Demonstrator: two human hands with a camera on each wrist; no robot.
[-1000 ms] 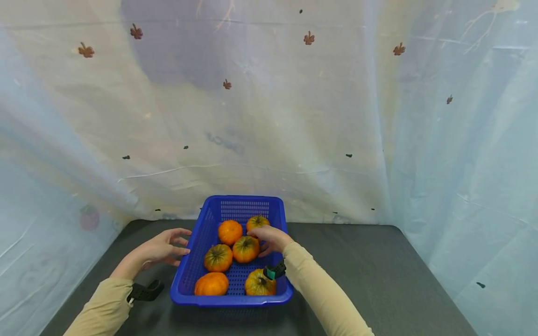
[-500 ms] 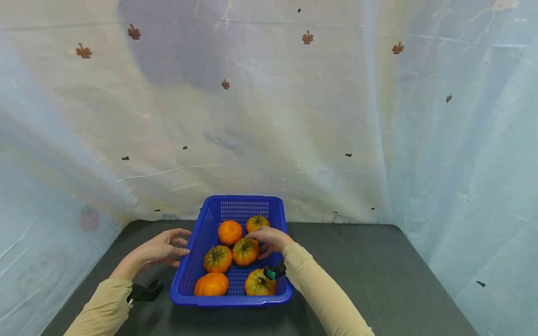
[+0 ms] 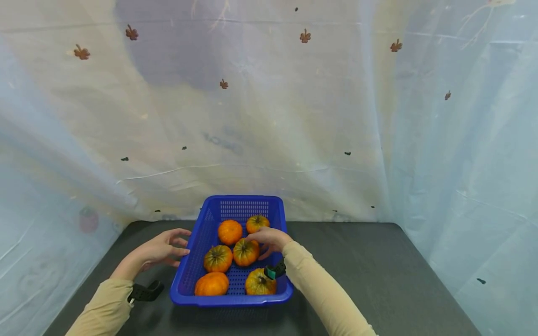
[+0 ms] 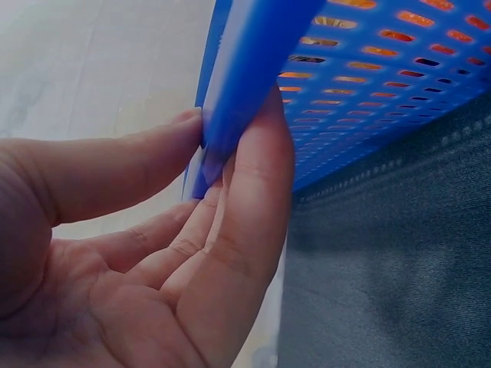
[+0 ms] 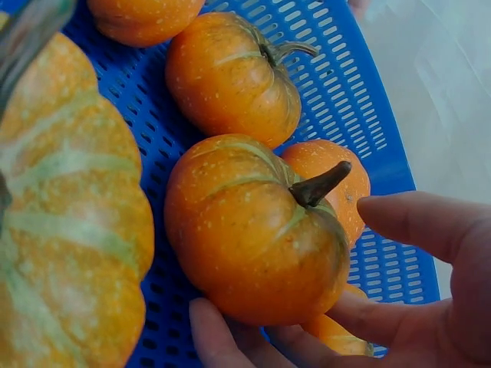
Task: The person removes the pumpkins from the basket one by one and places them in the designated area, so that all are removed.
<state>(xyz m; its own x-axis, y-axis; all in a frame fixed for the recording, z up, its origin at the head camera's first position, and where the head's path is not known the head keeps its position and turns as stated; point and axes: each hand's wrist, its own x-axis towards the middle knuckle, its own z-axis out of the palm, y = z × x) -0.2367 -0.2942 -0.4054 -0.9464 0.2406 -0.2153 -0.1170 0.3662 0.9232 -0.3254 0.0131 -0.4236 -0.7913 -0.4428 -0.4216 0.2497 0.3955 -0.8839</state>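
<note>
A blue plastic basket (image 3: 233, 301) holds several small orange pumpkins. At its left side my left hand (image 3: 159, 248) pinches the rim (image 4: 249, 73), thumb on one face and fingers on the other, as the left wrist view shows. My right hand (image 3: 272, 239) reaches inside, around a ribbed orange-green pumpkin (image 3: 246, 252) near the middle. In the right wrist view, fingers (image 5: 215, 333) curl along the side of that pumpkin, and the thumb (image 5: 406, 218) points toward its dark stem (image 5: 322, 184). The remaining fingers are partly hidden behind it.
Other pumpkins lie close by: a plain orange one (image 3: 230, 232) and a greenish one (image 3: 257, 224) farther back, a striped one (image 3: 218, 258) left, and two at the front, orange (image 3: 211, 284) and yellow-green (image 3: 259, 283). The dark table (image 3: 357, 275) meets a plastic curtain (image 3: 269, 116) behind.
The pumpkin at my right hand has shifted slightly toward the front of the basket since the first frame. My left hand and the basket stay in place.
</note>
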